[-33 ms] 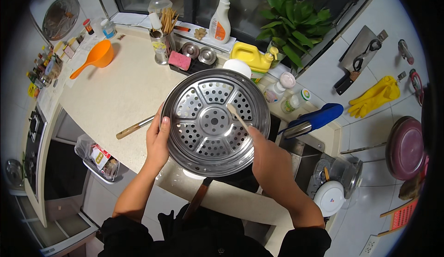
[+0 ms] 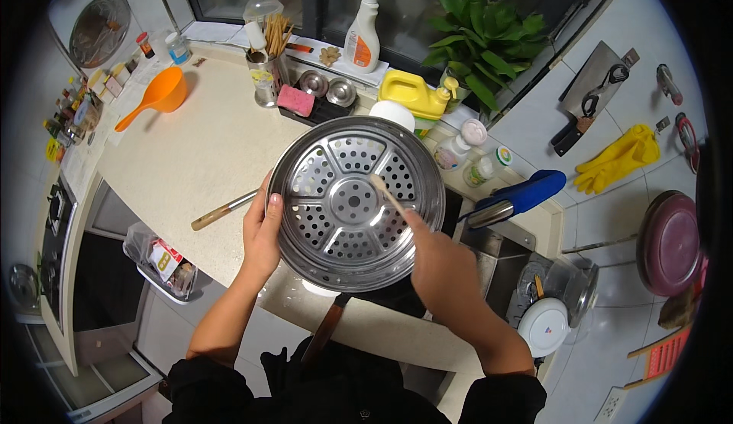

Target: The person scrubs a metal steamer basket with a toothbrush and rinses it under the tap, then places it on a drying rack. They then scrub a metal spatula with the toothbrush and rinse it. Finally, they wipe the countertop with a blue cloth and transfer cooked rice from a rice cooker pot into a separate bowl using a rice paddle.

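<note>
The left hand [image 2: 262, 245] grips with its thumb [image 2: 273, 209] extended forward. Well to its right, the right hand [image 2: 444, 270] is curled closed, back upward. The left forearm [image 2: 222, 322] and right forearm [image 2: 496, 337], both bare, slant inward toward them.

One steamer [image 2: 354, 198], two hands [image 2: 263, 241] [image 2: 445, 275]

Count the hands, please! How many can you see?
2. The left hand grips the left rim of the round metal steamer, partly hidden behind it; the right hand holds a thin pale tool over the steamer's holes. No other hands show.
</note>
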`<control>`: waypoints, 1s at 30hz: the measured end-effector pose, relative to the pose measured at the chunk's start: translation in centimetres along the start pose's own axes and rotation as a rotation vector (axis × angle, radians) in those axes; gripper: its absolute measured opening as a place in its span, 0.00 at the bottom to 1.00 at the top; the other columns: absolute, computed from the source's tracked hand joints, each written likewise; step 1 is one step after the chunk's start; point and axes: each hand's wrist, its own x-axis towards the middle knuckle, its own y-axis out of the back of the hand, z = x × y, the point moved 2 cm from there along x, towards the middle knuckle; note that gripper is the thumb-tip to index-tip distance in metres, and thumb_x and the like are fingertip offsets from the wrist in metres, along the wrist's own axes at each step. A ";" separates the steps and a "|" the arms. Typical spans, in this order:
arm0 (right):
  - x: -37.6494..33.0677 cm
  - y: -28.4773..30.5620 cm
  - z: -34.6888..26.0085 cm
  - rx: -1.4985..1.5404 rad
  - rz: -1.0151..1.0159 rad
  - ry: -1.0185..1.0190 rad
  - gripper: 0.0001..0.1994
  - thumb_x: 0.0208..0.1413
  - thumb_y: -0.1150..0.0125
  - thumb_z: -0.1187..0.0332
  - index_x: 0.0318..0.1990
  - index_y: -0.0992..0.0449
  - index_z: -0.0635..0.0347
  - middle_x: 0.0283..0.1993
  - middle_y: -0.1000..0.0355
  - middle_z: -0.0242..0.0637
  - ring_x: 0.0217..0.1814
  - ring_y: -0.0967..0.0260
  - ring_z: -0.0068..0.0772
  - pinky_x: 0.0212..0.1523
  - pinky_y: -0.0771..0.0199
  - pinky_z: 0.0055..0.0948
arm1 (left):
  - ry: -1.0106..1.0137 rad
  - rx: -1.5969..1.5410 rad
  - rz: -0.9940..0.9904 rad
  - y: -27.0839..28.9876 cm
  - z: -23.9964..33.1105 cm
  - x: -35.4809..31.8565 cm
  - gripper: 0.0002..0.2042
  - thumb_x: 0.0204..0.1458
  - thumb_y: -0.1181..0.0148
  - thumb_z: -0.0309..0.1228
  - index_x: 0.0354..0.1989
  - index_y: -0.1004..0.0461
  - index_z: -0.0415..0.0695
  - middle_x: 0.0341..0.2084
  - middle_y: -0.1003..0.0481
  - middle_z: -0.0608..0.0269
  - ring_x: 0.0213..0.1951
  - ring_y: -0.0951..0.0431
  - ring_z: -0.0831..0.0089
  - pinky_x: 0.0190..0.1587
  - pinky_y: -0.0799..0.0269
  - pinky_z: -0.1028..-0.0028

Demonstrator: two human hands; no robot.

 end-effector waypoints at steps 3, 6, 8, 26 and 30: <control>-0.9 -1.8 -2.1 -0.128 -0.106 0.115 0.25 0.47 0.53 0.74 0.57 0.39 0.54 0.23 0.34 0.39 0.18 0.32 0.37 0.18 0.31 0.33 | 0.057 -0.060 -0.033 -0.3 -1.4 0.1 0.24 0.59 0.60 0.37 0.59 0.46 0.34 0.53 0.37 0.56 0.55 0.39 0.71 0.57 0.47 0.74; -0.4 -2.3 -1.8 -0.157 -0.029 0.092 0.26 0.46 0.51 0.74 0.57 0.39 0.54 0.23 0.35 0.36 0.18 0.32 0.34 0.18 0.31 0.32 | 0.053 -0.048 -0.009 -0.7 -1.6 -0.1 0.22 0.59 0.60 0.37 0.56 0.43 0.35 0.49 0.35 0.58 0.50 0.37 0.74 0.54 0.44 0.76; 1.4 -1.8 -0.3 -0.143 0.099 0.008 0.27 0.44 0.49 0.74 0.57 0.38 0.52 0.24 0.36 0.36 0.18 0.33 0.33 0.17 0.32 0.30 | 0.054 -0.033 -0.027 -0.8 -1.8 -0.5 0.24 0.59 0.60 0.37 0.59 0.47 0.33 0.54 0.38 0.55 0.55 0.40 0.70 0.58 0.49 0.74; 0.2 -1.5 -0.1 0.029 -0.245 0.403 0.23 0.45 0.51 0.74 0.53 0.33 0.47 0.23 0.36 0.34 0.21 0.33 0.34 0.22 0.32 0.32 | 0.080 -0.034 -0.100 -1.5 -1.9 -0.6 0.24 0.59 0.60 0.38 0.59 0.46 0.33 0.54 0.38 0.54 0.56 0.39 0.69 0.58 0.48 0.73; 0.6 -1.2 0.3 -0.031 -0.134 0.322 0.22 0.46 0.51 0.74 0.52 0.31 0.47 0.23 0.37 0.33 0.21 0.33 0.33 0.22 0.32 0.31 | 0.074 -0.020 -0.114 -1.7 -1.6 -0.5 0.23 0.59 0.59 0.37 0.59 0.45 0.33 0.53 0.37 0.53 0.55 0.38 0.70 0.57 0.47 0.74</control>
